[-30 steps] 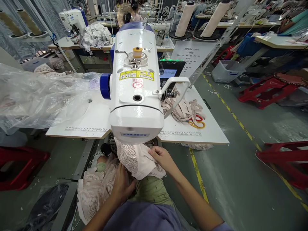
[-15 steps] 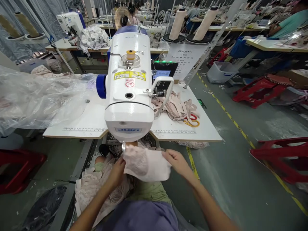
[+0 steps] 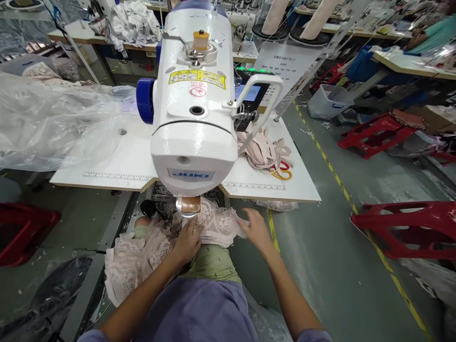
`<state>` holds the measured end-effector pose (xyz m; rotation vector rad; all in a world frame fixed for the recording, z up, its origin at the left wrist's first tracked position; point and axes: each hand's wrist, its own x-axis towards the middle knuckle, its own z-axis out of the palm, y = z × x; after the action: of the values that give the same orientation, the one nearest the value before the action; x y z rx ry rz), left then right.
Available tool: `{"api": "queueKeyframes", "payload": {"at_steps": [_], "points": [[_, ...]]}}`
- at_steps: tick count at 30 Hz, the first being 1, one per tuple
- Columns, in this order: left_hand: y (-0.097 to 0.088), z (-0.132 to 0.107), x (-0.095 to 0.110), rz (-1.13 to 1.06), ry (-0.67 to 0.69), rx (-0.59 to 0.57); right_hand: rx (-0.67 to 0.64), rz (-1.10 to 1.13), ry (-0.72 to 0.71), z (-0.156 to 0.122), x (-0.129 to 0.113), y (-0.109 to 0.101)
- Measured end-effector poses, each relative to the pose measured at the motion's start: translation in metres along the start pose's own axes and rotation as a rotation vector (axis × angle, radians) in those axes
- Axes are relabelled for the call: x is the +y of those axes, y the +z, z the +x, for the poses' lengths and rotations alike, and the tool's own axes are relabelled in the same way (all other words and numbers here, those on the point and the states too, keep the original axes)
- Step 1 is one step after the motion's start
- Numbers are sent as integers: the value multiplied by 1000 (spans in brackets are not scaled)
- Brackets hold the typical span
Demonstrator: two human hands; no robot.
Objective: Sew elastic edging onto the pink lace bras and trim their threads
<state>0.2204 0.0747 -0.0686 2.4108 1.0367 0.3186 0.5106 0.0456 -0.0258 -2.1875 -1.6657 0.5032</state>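
Observation:
A pale pink lace bra [image 3: 223,227] hangs just below and to the right of the presser area of a white sewing machine [image 3: 194,142]. By the machine's needle end, my left hand [image 3: 188,241] has its fingers pressed together on the bra's left part; the fingertips are partly hidden in the fabric. My right hand [image 3: 257,231] is at the bra's right end, its thumb against the edge and its fingers stretched out and apart. More lace pieces [image 3: 133,266] lie bunched over the lap to the left.
Light pink straps [image 3: 261,147] are heaped on the white tabletop [image 3: 302,183], beside scissors [image 3: 283,172] with red and yellow handles. Clear plastic sheeting [image 3: 53,123] covers the table's left side. Red stools [image 3: 409,228] stand on the floor at right. A co-worker's sleeve [image 3: 441,33] shows far right.
The fabric stretched between my hands has turned to show its lace cups and come nearer the machine. My left hand has moved right, and my right hand's fingers have spread. The view has tilted down.

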Motion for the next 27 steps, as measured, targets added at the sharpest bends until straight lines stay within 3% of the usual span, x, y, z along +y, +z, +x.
{"api": "queueKeyframes", "payload": {"at_steps": [3,5,9,13,16,17,19,22,24,25,27], "points": [[-13,-11,-1,-47,-69,-38,-90,88,-216,3,-46,45],[-31,-28,-8,-39,-152,-49,-142,124,-284,1,-62,73],[-79,-93,-34,54,-538,14,-166,162,-226,-8,-51,111],[-110,-171,-53,215,-988,65,-112,298,-177,-4,-32,111],[-109,-205,-52,244,-1120,-9,47,427,-115,0,-49,89],[-107,-209,-48,239,-1129,-36,76,459,-112,-2,-62,80],[-107,-209,-33,227,-1123,-74,6,515,-180,-13,-96,65],[-119,-193,4,112,-1021,-55,-395,587,-451,-43,-154,53],[-135,-173,28,-158,-888,7,-652,565,-665,-62,-183,52],[-143,-161,37,-329,-833,13,-769,533,-724,-68,-193,51],[-156,-134,47,-606,-760,33,-867,524,-696,-73,-203,42]]}}
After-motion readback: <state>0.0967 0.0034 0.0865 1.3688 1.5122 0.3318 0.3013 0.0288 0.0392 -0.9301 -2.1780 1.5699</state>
